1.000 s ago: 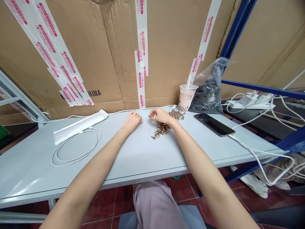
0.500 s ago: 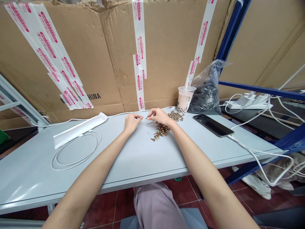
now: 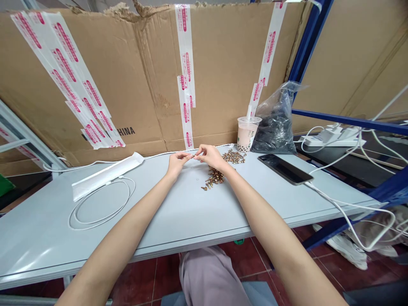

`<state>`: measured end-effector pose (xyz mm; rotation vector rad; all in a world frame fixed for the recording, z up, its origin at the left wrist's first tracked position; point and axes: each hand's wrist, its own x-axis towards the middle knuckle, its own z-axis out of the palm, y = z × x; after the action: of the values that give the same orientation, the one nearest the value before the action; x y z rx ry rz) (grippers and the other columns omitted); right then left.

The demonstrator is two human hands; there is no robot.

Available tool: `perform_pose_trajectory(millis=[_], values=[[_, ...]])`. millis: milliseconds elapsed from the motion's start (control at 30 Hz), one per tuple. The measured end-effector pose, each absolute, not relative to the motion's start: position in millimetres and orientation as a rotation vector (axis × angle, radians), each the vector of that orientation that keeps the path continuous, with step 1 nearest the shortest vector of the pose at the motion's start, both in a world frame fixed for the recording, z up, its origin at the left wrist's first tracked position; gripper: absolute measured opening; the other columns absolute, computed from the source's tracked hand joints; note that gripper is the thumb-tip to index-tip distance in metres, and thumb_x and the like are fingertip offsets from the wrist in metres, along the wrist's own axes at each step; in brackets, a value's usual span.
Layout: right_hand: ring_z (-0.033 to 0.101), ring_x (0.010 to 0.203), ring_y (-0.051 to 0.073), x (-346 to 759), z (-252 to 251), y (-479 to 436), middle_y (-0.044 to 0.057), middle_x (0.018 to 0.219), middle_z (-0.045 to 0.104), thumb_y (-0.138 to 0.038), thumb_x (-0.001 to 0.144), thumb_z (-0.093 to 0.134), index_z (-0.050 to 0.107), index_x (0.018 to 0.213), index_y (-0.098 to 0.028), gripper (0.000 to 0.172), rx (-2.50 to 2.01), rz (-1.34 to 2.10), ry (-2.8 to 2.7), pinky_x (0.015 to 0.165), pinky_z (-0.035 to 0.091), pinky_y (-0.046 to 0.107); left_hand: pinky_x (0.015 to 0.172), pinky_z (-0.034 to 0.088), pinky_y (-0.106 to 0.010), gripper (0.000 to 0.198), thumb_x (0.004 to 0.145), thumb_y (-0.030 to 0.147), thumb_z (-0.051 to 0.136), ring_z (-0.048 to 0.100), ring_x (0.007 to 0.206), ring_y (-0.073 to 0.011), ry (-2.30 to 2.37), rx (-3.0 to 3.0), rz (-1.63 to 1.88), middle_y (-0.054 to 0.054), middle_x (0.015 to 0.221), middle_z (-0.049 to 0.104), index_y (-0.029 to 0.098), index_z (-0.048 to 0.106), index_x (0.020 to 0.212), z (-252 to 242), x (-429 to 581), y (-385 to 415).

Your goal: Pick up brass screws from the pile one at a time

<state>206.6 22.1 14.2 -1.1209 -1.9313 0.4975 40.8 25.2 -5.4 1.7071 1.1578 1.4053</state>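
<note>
Left of the cup [image 3: 247,135], past loose screws [image 3: 216,176], the right hand [image 3: 208,155] pinches a small part [image 3: 193,156] by the left hand [image 3: 176,164], whose grip I cannot tell.

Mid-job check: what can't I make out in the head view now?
All in the head view:
Small piece between the left hand and right hand: too small, partly covered by fingers.
Metal parts: any behind the right wrist are hidden.
Dark contents of the plastic bag: indistinct through the wrinkled plastic.
Lettering on the carton: partly covered by tape.
</note>
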Motion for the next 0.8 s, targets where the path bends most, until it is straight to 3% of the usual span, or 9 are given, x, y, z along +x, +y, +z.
perform_pose_trajectory(millis=[133,267,600,800], values=[[0.056,0.054,0.008,205.1,10.5,26.9,0.0,0.071,0.063,-0.032,0.067,0.065,0.054,0.073,-0.015,0.02,-0.978,0.726,-1.84,0.054,0.043,0.021,0.075,0.043,-0.03,0.025,0.067,0.038,0.065,0.059,0.078,-0.0174,1.164,1.827,1.44,-0.006,0.082,0.068,0.015,0.067,0.076,-4.2,41.5,25.1],[0.053,0.05,0.007,207.3,10.3,30.4,0.0,0.074,0.064,-0.029,0.067,0.064,0.056,0.086,-0.016,0.024,-0.896,0.903,-1.788,0.052,0.044,0.021,0.072,0.041,-0.03,0.018,0.07,0.034,0.064,0.054,0.077,-0.0171,1.264,2.003,1.45,-0.003,0.085,0.068,0.019,0.068,0.079,-2.4,41.5,20.3],[0.052,0.049,0.007,210.0,16.5,25.9,0.001,0.066,0.063,-0.028,0.067,0.065,0.061,0.078,-0.012,0.019,-0.878,0.959,-1.809,0.052,0.043,0.021,0.075,0.038,-0.031,0.016,0.076,0.035,0.06,0.047,0.081,-0.0187,1.338,2.415,1.42,-0.001,0.082,0.066,0.021,0.067,0.08,1.3,36.6,11.9],[0.054,0.055,0.007,211.0,13.3,27.8,0.004,0.073,0.067,-0.029,0.069,0.064,0.061,0.079,-0.013,0.019,-0.894,0.984,-1.83,0.057,0.045,0.021,0.078,0.036,-0.031,0.016,0.08,0.033,0.056,0.046,0.084,-0.0192,1.338,2.573,1.39,-0.002,0.085,0.065,0.02,0.064,0.082,0.5,38.0,9.1]])
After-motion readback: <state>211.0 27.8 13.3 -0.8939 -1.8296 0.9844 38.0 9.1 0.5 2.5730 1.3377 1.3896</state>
